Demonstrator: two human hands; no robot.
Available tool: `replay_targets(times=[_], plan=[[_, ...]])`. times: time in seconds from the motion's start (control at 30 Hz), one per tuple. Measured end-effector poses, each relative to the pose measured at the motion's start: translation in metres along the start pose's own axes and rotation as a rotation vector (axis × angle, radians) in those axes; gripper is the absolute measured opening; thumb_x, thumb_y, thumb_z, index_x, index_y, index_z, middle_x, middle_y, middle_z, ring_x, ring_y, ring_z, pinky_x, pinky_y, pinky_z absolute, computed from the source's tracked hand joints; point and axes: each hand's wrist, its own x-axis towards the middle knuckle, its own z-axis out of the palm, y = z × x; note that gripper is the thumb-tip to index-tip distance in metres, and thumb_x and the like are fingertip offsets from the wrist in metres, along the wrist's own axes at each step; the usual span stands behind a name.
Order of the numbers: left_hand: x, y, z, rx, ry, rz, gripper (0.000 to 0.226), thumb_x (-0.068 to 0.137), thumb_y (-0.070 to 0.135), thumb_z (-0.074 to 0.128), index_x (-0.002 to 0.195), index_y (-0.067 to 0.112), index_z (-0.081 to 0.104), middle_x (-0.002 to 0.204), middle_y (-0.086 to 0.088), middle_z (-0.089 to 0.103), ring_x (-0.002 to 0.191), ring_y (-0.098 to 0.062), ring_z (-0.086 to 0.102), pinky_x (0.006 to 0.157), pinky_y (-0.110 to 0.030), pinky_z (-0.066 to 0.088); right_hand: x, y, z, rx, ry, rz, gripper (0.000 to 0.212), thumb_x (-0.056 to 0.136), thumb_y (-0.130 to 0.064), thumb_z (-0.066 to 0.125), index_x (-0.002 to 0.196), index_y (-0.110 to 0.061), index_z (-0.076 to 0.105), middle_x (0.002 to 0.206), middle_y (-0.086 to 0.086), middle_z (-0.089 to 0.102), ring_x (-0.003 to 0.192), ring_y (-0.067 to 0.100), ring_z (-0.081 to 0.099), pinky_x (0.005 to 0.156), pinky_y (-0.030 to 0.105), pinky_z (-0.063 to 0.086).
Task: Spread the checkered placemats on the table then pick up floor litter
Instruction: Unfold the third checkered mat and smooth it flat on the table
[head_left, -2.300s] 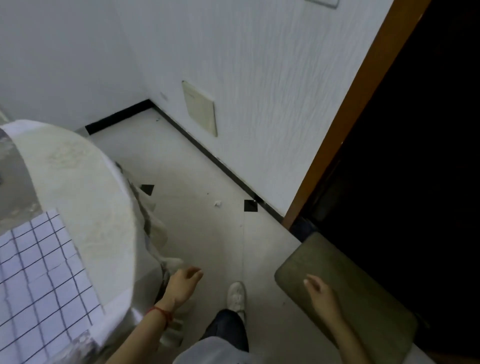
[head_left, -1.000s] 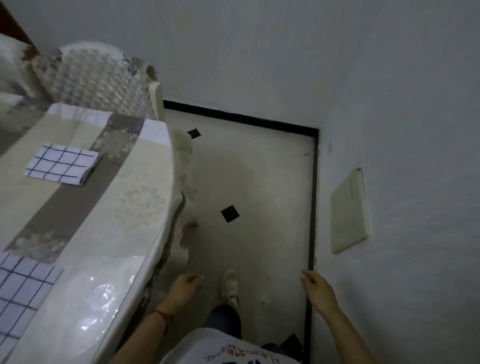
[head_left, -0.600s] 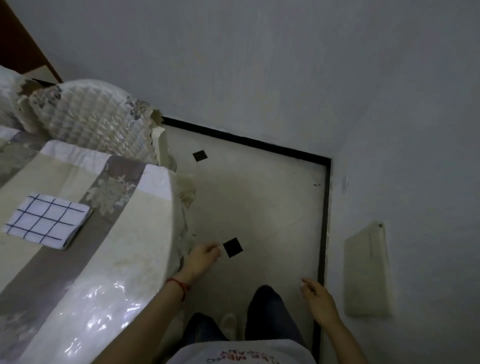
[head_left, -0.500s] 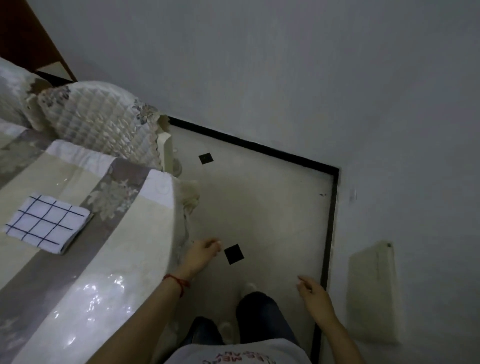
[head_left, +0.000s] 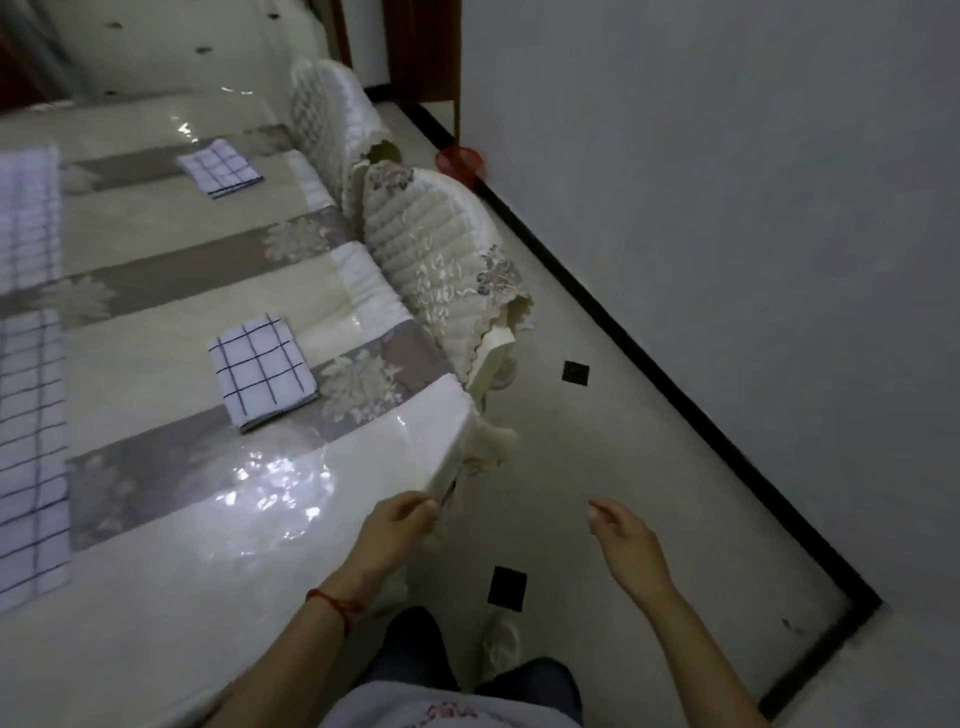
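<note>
The table (head_left: 171, 561) wears a cream and grey cloth under clear plastic. Two checkered placemats lie folded on it, one near (head_left: 262, 371) and one further back (head_left: 219, 169). Two more are spread flat along the left edge, a near one (head_left: 31, 452) and a far one (head_left: 28, 218). My left hand (head_left: 397, 525) hovers at the table's near corner, fingers curled with thumb against forefinger; whether it pinches anything is unclear. My right hand (head_left: 623, 540) hangs over the floor (head_left: 597, 457) with its fingers apart and holds nothing. No litter shows on the floor here.
Two chairs with quilted covers stand along the table's right side, one near (head_left: 441, 244) and one far (head_left: 327, 114). A red basket (head_left: 460, 161) sits by the grey wall (head_left: 727, 208). A narrow strip of floor runs between table and wall. My feet are below.
The view has swung from the doorway and floor corner round to along the table. Both hands stay in front of me, with the left now at the table's corner.
</note>
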Motion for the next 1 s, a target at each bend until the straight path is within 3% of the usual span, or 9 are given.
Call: replay_targets(times=[0.1, 0.23, 0.37, 0.47, 0.6, 0.77, 0.9, 1.0], plan=[[-0.008, 0.000, -0.020, -0.088, 0.192, -0.051, 0.015, 0.091, 0.016, 0.052, 0.091, 0.021, 0.066, 0.097, -0.005, 0.068, 0.089, -0.021, 0.063, 0.071, -0.023, 0.050, 0.027, -0.047, 0.017, -0.043, -0.143, -0.117, 0.034, 0.095, -0.028, 0.047, 0.125, -0.015, 0.054, 0.114, 0.001, 0.058, 0.105, 0.014, 0.054, 0.089, 0.023, 0.039], [-0.012, -0.012, -0.060, -0.009, 0.460, -0.059, 0.017, 0.090, 0.014, 0.054, 0.103, 0.014, 0.065, 0.103, -0.006, 0.067, 0.095, -0.022, 0.062, 0.084, -0.029, 0.046, 0.048, -0.102, 0.063, -0.047, -0.311, -0.240, 0.030, 0.094, -0.023, 0.049, 0.123, -0.016, 0.056, 0.110, -0.006, 0.055, 0.104, 0.008, 0.051, 0.087, 0.019, 0.037], [-0.005, -0.020, -0.100, -0.002, 0.669, -0.091, 0.022, 0.090, 0.013, 0.054, 0.109, 0.009, 0.063, 0.110, -0.007, 0.065, 0.096, -0.015, 0.055, 0.086, -0.025, 0.040, 0.068, -0.142, 0.121, -0.118, -0.421, -0.331, 0.027, 0.094, -0.021, 0.049, 0.119, -0.015, 0.059, 0.107, -0.003, 0.058, 0.102, 0.012, 0.054, 0.075, 0.013, 0.040], [0.014, -0.020, -0.129, -0.038, 0.789, -0.127, 0.025, 0.089, 0.012, 0.054, 0.112, 0.005, 0.061, 0.114, -0.013, 0.063, 0.096, -0.016, 0.055, 0.087, -0.025, 0.040, 0.083, -0.170, 0.161, -0.186, -0.450, -0.379, 0.029, 0.094, -0.021, 0.049, 0.120, -0.014, 0.058, 0.107, 0.000, 0.059, 0.098, 0.009, 0.051, 0.080, 0.016, 0.035], [0.051, -0.017, -0.163, -0.068, 0.858, -0.206, 0.033, 0.089, 0.016, 0.054, 0.120, 0.004, 0.056, 0.122, -0.016, 0.058, 0.106, -0.026, 0.058, 0.089, -0.029, 0.040, 0.107, -0.201, 0.205, -0.295, -0.505, -0.423, 0.033, 0.095, -0.023, 0.046, 0.125, -0.013, 0.054, 0.125, 0.005, 0.059, 0.108, 0.015, 0.053, 0.087, 0.023, 0.038], [0.097, 0.002, -0.185, -0.040, 0.843, -0.203, 0.018, 0.089, 0.013, 0.052, 0.104, 0.008, 0.059, 0.090, -0.008, 0.053, 0.085, -0.022, 0.049, 0.076, -0.025, 0.034, 0.132, -0.233, 0.250, -0.370, -0.437, -0.423, 0.033, 0.093, -0.021, 0.047, 0.124, -0.010, 0.053, 0.119, 0.009, 0.061, 0.110, 0.024, 0.056, 0.086, 0.029, 0.040], [0.123, 0.006, -0.190, -0.167, 0.819, -0.289, 0.038, 0.087, 0.016, 0.056, 0.122, 0.003, 0.051, 0.116, -0.016, 0.058, 0.109, -0.031, 0.056, 0.088, -0.030, 0.042, 0.141, -0.245, 0.277, -0.395, -0.400, -0.397, 0.036, 0.089, -0.017, 0.052, 0.124, -0.008, 0.052, 0.120, 0.013, 0.057, 0.106, 0.025, 0.055, 0.086, 0.027, 0.039], [0.132, 0.008, -0.193, -0.270, 0.813, -0.368, 0.031, 0.087, 0.013, 0.055, 0.115, 0.002, 0.054, 0.109, -0.012, 0.059, 0.100, -0.027, 0.055, 0.085, -0.029, 0.041, 0.144, -0.247, 0.287, -0.411, -0.422, -0.371, 0.037, 0.087, -0.009, 0.055, 0.124, -0.006, 0.053, 0.105, 0.011, 0.059, 0.092, 0.018, 0.053, 0.077, 0.021, 0.038]])
